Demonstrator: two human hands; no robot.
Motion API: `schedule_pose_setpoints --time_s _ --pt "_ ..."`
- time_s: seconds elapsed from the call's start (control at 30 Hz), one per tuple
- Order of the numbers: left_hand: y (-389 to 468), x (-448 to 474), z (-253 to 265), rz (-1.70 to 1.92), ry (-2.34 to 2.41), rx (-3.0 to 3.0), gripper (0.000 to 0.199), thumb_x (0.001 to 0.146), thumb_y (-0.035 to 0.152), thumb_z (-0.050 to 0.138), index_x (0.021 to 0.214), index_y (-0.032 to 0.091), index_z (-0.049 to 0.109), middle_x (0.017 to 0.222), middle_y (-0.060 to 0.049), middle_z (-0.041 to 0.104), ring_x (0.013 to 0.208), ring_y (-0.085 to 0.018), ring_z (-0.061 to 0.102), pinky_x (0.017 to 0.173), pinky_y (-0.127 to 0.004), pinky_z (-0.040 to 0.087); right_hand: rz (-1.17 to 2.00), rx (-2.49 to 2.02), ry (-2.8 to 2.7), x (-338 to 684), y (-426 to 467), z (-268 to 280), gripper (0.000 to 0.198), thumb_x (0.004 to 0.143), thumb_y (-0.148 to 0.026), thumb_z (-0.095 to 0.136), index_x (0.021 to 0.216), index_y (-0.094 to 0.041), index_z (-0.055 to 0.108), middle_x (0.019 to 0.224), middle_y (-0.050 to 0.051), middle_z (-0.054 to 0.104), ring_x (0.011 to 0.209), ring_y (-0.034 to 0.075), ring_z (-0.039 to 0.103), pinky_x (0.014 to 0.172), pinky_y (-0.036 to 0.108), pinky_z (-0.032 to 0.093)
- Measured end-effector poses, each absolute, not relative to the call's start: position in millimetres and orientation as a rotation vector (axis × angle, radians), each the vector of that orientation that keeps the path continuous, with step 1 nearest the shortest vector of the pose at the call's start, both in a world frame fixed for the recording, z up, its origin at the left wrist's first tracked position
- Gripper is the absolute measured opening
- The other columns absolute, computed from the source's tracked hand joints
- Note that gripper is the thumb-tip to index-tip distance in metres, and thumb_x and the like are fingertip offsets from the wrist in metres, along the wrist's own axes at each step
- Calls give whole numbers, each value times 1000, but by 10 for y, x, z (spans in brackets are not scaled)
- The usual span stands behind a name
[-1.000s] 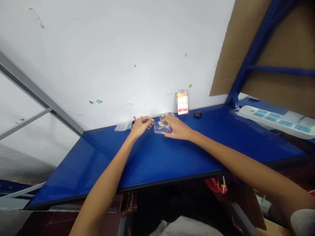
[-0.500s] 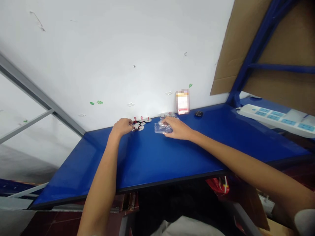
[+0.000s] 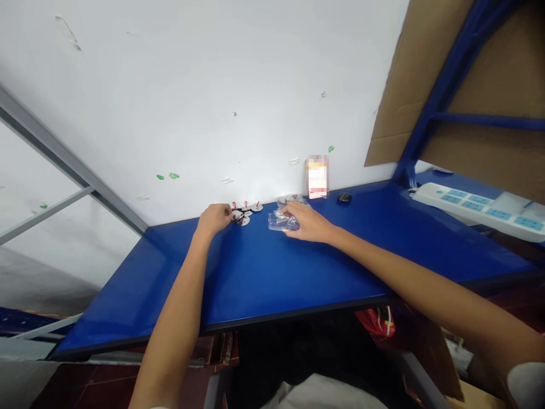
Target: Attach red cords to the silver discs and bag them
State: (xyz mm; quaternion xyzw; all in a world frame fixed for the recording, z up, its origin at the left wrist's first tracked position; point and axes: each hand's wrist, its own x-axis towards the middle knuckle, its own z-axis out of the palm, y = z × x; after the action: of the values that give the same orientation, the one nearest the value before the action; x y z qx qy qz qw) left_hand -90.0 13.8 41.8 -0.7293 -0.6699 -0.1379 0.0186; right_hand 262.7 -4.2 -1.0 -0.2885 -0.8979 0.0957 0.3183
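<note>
Against the wall lies a small pile of round white tags (image 3: 244, 220) with dark edges and red loops. My left hand (image 3: 216, 219) is at the pile's left side, its fingers curled and pinching at the nearest tag, which they partly cover. To the right, my right hand (image 3: 310, 221) grips a clear plastic bag (image 3: 276, 222), with the bag's flat end sticking out left of the fingers. Behind that hand, more clear bags (image 3: 284, 200) lie by the wall, partly hidden; what they contain is hard to make out.
The blue table (image 3: 255, 278) meets a white wall. A small upright box (image 3: 317, 177), blurred out, leans there, with a small black object (image 3: 344, 197) beside it. A white power strip (image 3: 477, 207) lies at the right near a blue metal frame (image 3: 438, 91) and cardboard.
My left hand has shifted slightly right, further onto the round tags, covering more of the left ones. The right hand and its plastic bag have stayed in place.
</note>
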Motion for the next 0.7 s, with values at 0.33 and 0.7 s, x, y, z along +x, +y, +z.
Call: schedule_pose_setpoints --time_s 0.33,0.7 --pt "-167 -342 675 -1676 -1897 -3075 30 88 45 75 92 17 66 95 -8 75 86 -21 74 74 -31 59 179 -761 -2316 2622 -69 42 39 87 -30 75 121 -22 56 114 11 65 105 31 62 92 45 50" --pt "-331 197 490 -1659 -2064 -3033 27 79 38 87 91 19 72 68 1 66 49 -8 48 44 -20 30 162 -701 -2292 2592 -93 48 41 86 -30 74 122 -21 55 113 11 62 104 31 59 94 43 46"
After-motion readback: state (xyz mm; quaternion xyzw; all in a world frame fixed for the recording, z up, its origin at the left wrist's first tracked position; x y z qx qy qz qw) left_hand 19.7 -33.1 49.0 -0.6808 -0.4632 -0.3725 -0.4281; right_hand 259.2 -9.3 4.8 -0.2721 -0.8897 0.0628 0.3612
